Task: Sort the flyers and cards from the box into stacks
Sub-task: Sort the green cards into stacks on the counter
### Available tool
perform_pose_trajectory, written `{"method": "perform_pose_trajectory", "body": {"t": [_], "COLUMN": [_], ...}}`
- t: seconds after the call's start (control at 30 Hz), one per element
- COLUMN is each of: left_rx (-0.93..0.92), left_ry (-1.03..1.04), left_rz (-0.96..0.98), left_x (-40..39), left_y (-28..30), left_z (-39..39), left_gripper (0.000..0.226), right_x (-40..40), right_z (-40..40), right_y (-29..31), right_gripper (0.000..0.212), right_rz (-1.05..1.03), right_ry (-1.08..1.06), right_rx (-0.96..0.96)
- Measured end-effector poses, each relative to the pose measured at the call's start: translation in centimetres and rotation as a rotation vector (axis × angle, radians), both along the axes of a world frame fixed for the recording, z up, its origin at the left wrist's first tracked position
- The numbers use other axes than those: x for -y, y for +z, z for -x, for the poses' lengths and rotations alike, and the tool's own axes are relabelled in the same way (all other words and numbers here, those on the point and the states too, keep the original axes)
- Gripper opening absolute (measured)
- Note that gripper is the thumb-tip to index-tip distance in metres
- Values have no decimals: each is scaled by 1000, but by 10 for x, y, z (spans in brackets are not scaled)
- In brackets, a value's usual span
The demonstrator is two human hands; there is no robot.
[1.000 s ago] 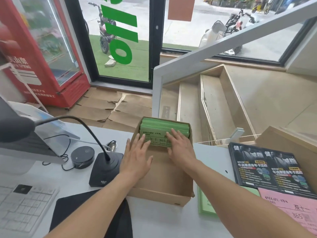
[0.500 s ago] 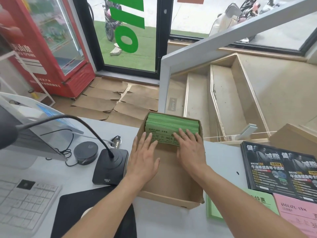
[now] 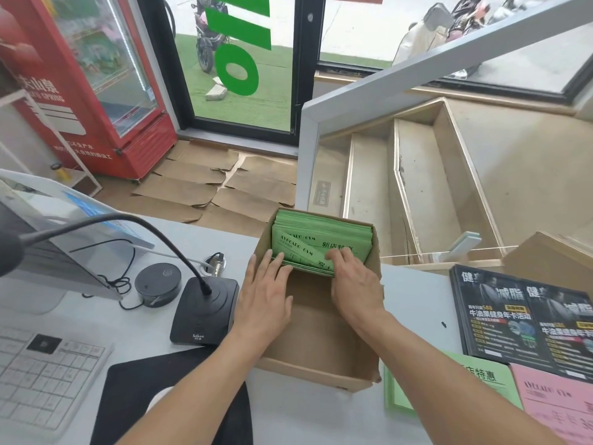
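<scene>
White counter [image 3: 414, 303] out front, glass door and a red drinks fridge [image 3: 80, 78] behind it, and right in the middle of the counter sits the open cardboard box [image 3: 317, 345]. Green cards [image 3: 321, 239] are packed upright against the box's far wall, with the near half of the box showing bare cardboard. Both hands are in the box. Left hand [image 3: 266, 297] lies flat, fingers straight and together, tips pressing against the near face of the green stack at its left side, holding nothing. Right hand [image 3: 356, 284] is at the stack's right side, fingers curled over the top edges of the front cards, and one front card tilts away from the rest under that grip; whether the thumb is pinching it from behind I cannot tell. Over toward the counter's right edge, sorted piles are laid out: dark glossy flyers [image 3: 526, 319] furthest back, a green flyer stack [image 3: 475, 380] nearer, just right of the box, and pink cards [image 3: 558, 406] at the near right corner. On the left side stand a gooseneck microphone [image 3: 202, 313], a round black puck [image 3: 157, 284] and a white keyboard [image 3: 41, 377].
</scene>
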State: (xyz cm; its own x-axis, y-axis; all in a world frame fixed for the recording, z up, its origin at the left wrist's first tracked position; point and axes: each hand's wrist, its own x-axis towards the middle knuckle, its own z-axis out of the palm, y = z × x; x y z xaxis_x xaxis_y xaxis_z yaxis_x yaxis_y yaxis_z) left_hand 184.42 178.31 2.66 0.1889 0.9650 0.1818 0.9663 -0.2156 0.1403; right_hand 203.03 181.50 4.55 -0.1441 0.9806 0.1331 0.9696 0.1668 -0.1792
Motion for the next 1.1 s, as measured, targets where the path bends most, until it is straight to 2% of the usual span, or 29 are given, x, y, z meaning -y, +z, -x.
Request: {"method": "perform_pose_trajectory", "body": {"t": [0.13, 0.2, 0.27, 0.33, 0.4, 0.47, 0.53, 0.6, 0.67, 0.73, 0.8, 0.87, 1.0, 1.1], "left_rx": [12, 87, 229, 376, 485, 528, 571, 676, 767, 780, 774, 750, 689, 754], "left_ry": [-6, -4, 1, -5, -101, -247, -345, -411, -475, -472, -437, -408, -397, -334], "left_rz": [-7, -33, -74, -119, -214, -380, -444, -344, -202, -9, 230, 390, 388, 470], "left_x": [-1, 0, 0, -1, 2, 11, 32, 63, 97, 125, 150, 171, 206, 222], "left_y": [-2, -2, 2, 7, 19, 35, 57, 79, 87, 77, 53, 24, -10, -17], "left_z": [0, 1, 1, 5, 8, 7, -4, -23, -47, -71, -90, -103, -115, -117], "left_gripper": [64, 69, 76, 76, 61, 34, 15, 8, 7, 11, 17, 20, 27, 47], "right_x": [0, -1, 2, 12, 31, 58, 92, 130, 169, 202, 231, 257, 293, 308], "right_z": [0, 0, -1, -5, -18, -39, -67, -98, -128, -157, -180, -192, -201, -207], "right_y": [3, 4, 9, 27, 54, 83, 106, 117, 115, 100, 75, 49, 12, -4], "right_gripper": [69, 64, 59, 56, 54, 48, 37, 35, 39, 42, 40, 37, 30, 31], "right_rz": [120, 166, 111, -36, -194, -317, -350, -287, -73, 143, 292, 349, 280, 251], "right_ry": [-20, -11, 17, 79, 139, 213, 222, 151, 53, -43, -112, -158, -163, -95], "right_rx": [58, 112, 111, 108, 41, -54, -138, -247, -447, -592, -574, -512, -382, -321]}}
